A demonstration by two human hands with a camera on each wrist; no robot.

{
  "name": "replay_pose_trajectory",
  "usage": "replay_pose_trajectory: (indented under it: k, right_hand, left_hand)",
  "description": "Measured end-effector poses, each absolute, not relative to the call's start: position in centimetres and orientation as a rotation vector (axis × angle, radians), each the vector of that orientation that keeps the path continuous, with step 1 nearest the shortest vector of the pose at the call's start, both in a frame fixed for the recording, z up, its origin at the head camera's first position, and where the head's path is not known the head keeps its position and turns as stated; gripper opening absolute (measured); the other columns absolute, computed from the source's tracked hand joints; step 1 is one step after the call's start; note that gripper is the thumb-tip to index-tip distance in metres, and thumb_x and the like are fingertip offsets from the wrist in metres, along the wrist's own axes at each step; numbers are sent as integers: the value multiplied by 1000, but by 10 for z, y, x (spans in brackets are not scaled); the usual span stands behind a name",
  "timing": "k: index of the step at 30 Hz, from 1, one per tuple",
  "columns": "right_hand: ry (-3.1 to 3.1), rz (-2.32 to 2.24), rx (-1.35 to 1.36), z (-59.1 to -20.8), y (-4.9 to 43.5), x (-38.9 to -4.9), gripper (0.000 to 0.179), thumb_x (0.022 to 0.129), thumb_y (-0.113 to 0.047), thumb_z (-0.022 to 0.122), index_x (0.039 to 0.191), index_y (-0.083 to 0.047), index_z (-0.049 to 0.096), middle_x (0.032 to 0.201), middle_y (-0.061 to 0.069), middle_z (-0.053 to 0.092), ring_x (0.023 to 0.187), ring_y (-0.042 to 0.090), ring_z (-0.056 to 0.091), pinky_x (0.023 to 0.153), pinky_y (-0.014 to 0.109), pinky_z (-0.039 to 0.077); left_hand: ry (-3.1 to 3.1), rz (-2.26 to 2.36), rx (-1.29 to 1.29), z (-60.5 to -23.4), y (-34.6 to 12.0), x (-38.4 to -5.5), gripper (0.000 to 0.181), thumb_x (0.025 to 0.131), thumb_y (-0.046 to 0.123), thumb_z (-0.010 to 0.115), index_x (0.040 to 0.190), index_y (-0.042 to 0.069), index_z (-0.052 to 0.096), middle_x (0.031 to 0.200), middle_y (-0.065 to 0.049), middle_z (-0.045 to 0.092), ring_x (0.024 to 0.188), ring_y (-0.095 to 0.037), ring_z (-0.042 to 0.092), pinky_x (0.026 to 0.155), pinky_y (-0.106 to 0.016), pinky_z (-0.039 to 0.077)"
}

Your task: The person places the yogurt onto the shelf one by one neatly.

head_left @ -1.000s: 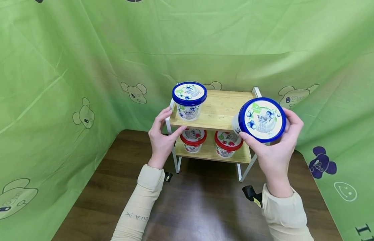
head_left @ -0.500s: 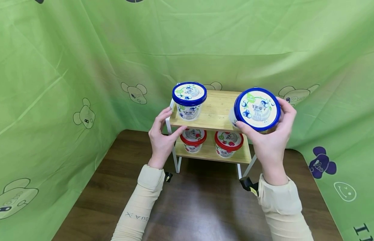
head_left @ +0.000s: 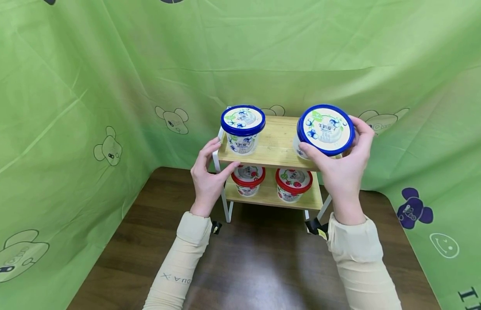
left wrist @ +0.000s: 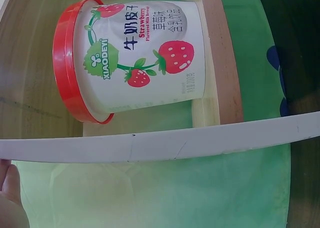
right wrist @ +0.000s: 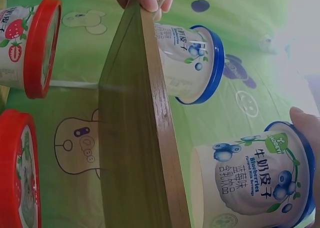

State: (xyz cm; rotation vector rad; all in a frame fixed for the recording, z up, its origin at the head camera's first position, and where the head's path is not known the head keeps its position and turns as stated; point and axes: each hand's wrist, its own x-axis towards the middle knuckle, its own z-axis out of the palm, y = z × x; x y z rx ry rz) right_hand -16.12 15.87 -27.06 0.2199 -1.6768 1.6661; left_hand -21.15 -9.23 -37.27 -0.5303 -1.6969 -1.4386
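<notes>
In my right hand [head_left: 343, 172] is a white tub with a blue lid [head_left: 326, 129] and blueberry print, gripped by its rim with thumb and fingers. It is close over the right side of the upper board of a two-tier wooden shelf [head_left: 279, 142]. My left hand [head_left: 207, 185] holds that board's left front corner, thumb on the front edge and fingers at the white metal frame. A matching blue-lidded tub [head_left: 243, 129] stands upright beside it. On the lower tier sit two red-lidded strawberry tubs [head_left: 248, 181]; one strawberry tub [left wrist: 145, 58] fills much of the left wrist view.
The shelf's white metal legs [head_left: 226, 209] stand on a dark brown wooden surface [head_left: 248, 258]. Green cloth [head_left: 240, 51] printed with cartoon heads hangs behind and at both sides. A small black camera mount [head_left: 316, 226] sits at my right wrist.
My right hand has carried the blue-lidded tub leftward and farther back, over the upper board, and its lid has levelled somewhat. My left hand has stayed at the shelf corner.
</notes>
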Motion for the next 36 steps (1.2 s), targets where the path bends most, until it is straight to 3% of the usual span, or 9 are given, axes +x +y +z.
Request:
replay_pose_trajectory:
  k: [11, 20, 30, 36]
  right_hand:
    - [-1757, 1669, 178, -277, 167, -184, 89, 67, -6, 95, 140, -11, 44, 136, 7, 55, 121, 24, 53, 103, 34, 47]
    - [-1813, 1626, 144, -278, 165, -190, 86, 70, -16, 96, 141, -13, 47, 134, 4, 57, 118, 21, 56, 101, 33, 49]
    - [-1871, 1592, 87, -281, 159, -193, 88, 74, -21, 94, 144, -11, 43, 137, 4, 54, 120, 18, 54, 103, 30, 46]
    - [-1918, 1573, 71, -285, 157, -194, 89, 76, -29, 93, 146, -14, 40, 138, 2, 53, 123, 15, 53, 105, 29, 44]
  left_hand:
    - [-1705, -1432, -526, -381, -95, -219, 63, 69, -14, 89, 124, -6, 60, 140, -15, 59, 130, -27, 55, 109, -42, 44]
    - [-1702, -1428, -536, -388, -97, -225, 67, 68, -9, 92, 127, 3, 62, 142, -6, 59, 131, -25, 54, 108, -42, 44]
    - [-1706, -1431, -527, -380, -94, -218, 63, 69, -14, 89, 124, -7, 59, 139, -19, 59, 130, -29, 55, 109, -43, 44]
    - [-1703, -1436, -532, -387, -96, -225, 65, 69, -9, 91, 127, 2, 62, 141, -8, 60, 130, -26, 55, 108, -42, 45]
